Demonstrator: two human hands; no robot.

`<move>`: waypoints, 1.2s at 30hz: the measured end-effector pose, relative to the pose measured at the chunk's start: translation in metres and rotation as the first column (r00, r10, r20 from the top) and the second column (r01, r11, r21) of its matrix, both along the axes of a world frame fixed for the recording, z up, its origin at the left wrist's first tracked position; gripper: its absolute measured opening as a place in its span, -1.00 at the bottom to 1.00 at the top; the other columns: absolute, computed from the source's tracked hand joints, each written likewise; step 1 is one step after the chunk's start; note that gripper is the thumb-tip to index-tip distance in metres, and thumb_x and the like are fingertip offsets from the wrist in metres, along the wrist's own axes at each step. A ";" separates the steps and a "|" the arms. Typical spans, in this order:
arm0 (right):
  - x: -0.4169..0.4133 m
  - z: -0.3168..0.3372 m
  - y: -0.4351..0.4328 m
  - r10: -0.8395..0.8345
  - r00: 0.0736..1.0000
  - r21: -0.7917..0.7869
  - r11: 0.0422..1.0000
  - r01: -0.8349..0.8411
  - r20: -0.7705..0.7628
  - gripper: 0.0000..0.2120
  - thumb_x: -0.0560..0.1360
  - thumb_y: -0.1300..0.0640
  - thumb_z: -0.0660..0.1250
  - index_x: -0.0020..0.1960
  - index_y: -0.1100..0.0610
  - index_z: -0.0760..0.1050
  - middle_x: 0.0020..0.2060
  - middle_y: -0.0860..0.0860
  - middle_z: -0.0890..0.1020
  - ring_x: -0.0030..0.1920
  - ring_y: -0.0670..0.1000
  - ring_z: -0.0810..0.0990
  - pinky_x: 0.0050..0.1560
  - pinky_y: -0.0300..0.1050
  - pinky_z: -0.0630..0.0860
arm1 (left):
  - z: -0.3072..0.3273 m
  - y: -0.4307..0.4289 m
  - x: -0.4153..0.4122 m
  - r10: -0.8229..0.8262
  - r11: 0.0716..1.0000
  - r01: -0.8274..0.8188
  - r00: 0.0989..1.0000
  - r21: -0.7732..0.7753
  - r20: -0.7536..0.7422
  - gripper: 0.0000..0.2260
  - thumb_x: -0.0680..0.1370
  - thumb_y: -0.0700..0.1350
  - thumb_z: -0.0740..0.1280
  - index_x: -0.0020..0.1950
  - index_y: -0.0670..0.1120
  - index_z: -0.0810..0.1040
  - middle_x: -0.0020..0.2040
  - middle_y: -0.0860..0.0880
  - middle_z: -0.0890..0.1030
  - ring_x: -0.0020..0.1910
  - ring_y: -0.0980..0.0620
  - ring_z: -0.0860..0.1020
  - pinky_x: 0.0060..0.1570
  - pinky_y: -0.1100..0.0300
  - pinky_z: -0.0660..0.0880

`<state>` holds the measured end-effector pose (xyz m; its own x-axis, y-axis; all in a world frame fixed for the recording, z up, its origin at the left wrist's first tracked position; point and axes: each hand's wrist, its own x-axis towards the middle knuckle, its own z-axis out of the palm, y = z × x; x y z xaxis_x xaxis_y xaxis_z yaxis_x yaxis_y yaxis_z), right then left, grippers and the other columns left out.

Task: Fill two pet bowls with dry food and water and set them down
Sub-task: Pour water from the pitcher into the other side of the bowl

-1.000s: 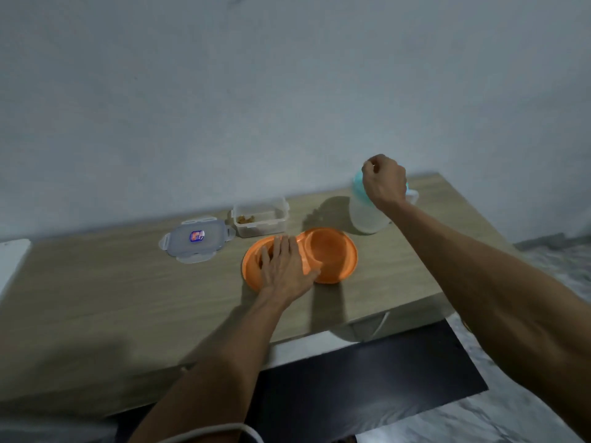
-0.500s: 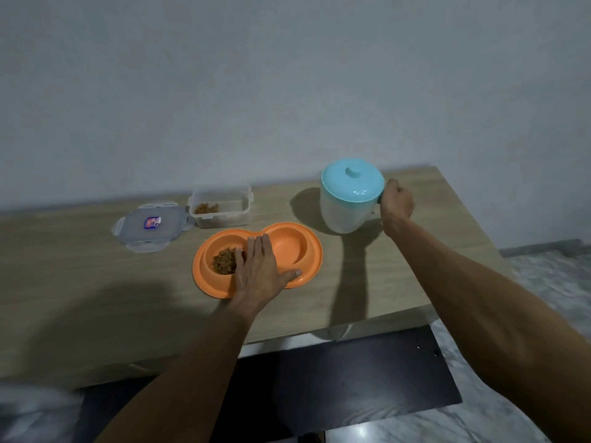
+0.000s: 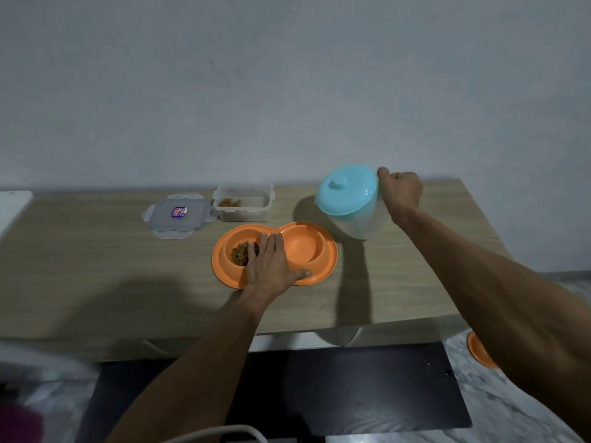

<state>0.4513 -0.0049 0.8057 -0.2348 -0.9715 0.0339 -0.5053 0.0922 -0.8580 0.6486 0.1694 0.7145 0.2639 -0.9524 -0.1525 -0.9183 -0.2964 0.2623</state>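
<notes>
From the head camera, the orange double bowl (image 3: 275, 254) lies on the wooden surface (image 3: 96, 266), its long axis running left to right. Dry food (image 3: 243, 253) sits in its left well; the right well looks bare. The left hand (image 3: 271, 266) presses flat on the bowl's middle, fingers spread, gripping nothing. The right hand (image 3: 399, 195) is clenched at the side of the white jug (image 3: 361, 222), which is raised and tilted toward the bowl, its blue lid (image 3: 348, 190) facing the camera. An open container (image 3: 243, 203) and its lid (image 3: 177, 215) sit behind.
</notes>
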 end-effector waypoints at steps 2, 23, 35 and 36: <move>0.005 0.006 0.003 0.066 0.992 -0.039 0.997 -0.070 -0.106 -0.57 0.43 0.03 0.26 -0.53 0.20 0.26 -0.57 0.07 0.25 -0.45 0.08 0.24 -0.29 -0.06 0.31 | 0.000 0.000 0.001 -0.005 1.000 0.005 1.000 -0.008 -0.004 0.00 0.37 0.40 0.35 0.58 -0.16 0.06 0.59 -0.12 0.17 0.60 -0.15 0.01 0.52 -0.20 -0.04; 0.039 0.027 0.025 0.303 0.810 -0.168 0.885 -0.435 -0.502 -0.52 0.49 0.02 0.24 -0.53 0.22 0.28 -0.62 0.07 0.21 -0.53 0.04 0.15 -0.37 -0.10 0.26 | 0.002 -0.001 0.001 -0.023 0.999 0.024 0.999 0.031 -0.029 -0.02 0.42 0.33 0.37 0.60 -0.16 0.01 0.61 -0.11 0.11 0.61 -0.13 -0.05 0.54 -0.21 -0.10; 0.044 0.034 0.032 0.309 0.766 -0.184 0.857 -0.481 -0.564 -0.50 0.53 0.05 0.23 -0.55 0.20 0.31 -0.65 0.02 0.21 -0.55 0.04 0.17 -0.26 -0.05 0.36 | 0.002 0.000 0.003 -0.031 0.999 0.032 0.999 0.028 -0.032 -0.02 0.42 0.32 0.37 0.60 -0.15 0.00 0.61 -0.11 0.10 0.61 -0.13 -0.04 0.53 -0.20 -0.10; 0.044 0.035 0.033 0.307 0.763 -0.188 0.855 -0.483 -0.569 -0.50 0.53 0.05 0.23 -0.55 0.19 0.29 -0.66 0.02 0.20 -0.55 0.03 0.16 -0.26 -0.04 0.37 | 0.002 0.000 0.003 -0.031 0.999 0.032 0.999 0.029 -0.032 -0.03 0.42 0.32 0.37 0.60 -0.15 0.00 0.61 -0.11 0.10 0.61 -0.14 -0.04 0.54 -0.20 -0.09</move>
<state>0.4954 0.0276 0.8407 0.3048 -0.8884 0.3432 -0.7980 -0.4349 -0.4172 0.6512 0.1690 0.7166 0.2280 -0.9552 -0.1885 -0.9189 -0.2751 0.2827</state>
